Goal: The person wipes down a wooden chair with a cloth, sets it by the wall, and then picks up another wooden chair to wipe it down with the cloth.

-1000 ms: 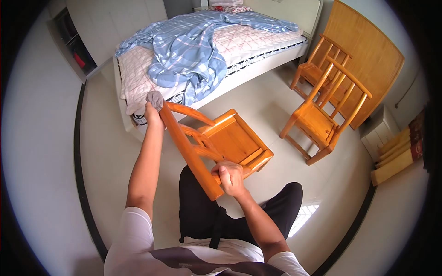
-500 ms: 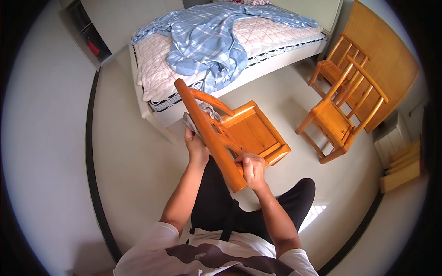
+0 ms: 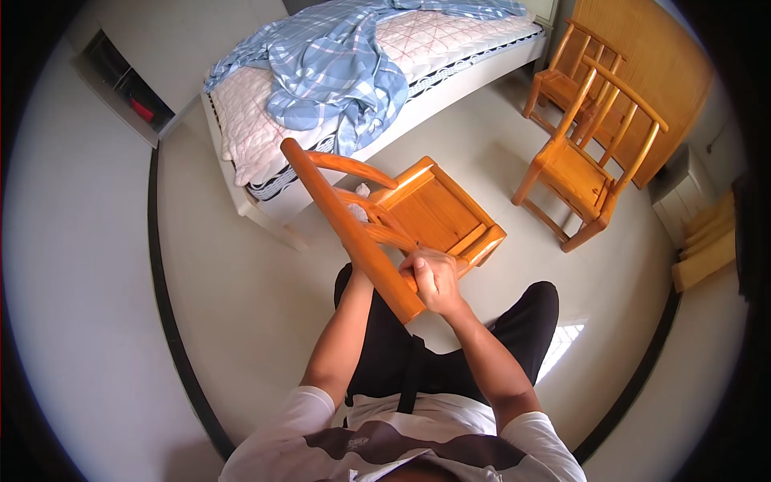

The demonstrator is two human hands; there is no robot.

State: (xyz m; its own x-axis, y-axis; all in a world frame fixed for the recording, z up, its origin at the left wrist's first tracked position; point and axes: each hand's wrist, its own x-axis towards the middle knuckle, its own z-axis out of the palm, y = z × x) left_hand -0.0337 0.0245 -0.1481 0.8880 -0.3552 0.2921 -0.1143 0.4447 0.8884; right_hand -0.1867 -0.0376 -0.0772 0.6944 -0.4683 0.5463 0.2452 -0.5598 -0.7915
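A glossy orange-brown wooden chair point(image 3: 438, 210) stands tilted before me, its round top rail point(image 3: 345, 225) slanting toward my lap. My right hand point(image 3: 434, 277) is closed around an upright of the chair back near the rail's lower end. Behind the rail, my left hand point(image 3: 365, 277) is mostly hidden; only its wrist end shows below the wood. Between the curved back spindles a bit of pale grey patterned cloth point(image 3: 358, 207) is visible, at the left hand's far side. The left fingers themselves are covered by the rail.
Two similar wooden chairs point(image 3: 590, 161) stand at the right by a leaning wooden board point(image 3: 666, 96). A bed with a white frame point(image 3: 450, 104) and blue plaid blanket point(image 3: 337, 76) lies ahead. At the right wall are a white cabinet point(image 3: 679, 189) and yellowish stacked items point(image 3: 707, 253).
My left hand and the cloth have moved behind the rail, down and rightward toward the back spindles. My right hand keeps its hold on the chair. The view has shifted slightly.
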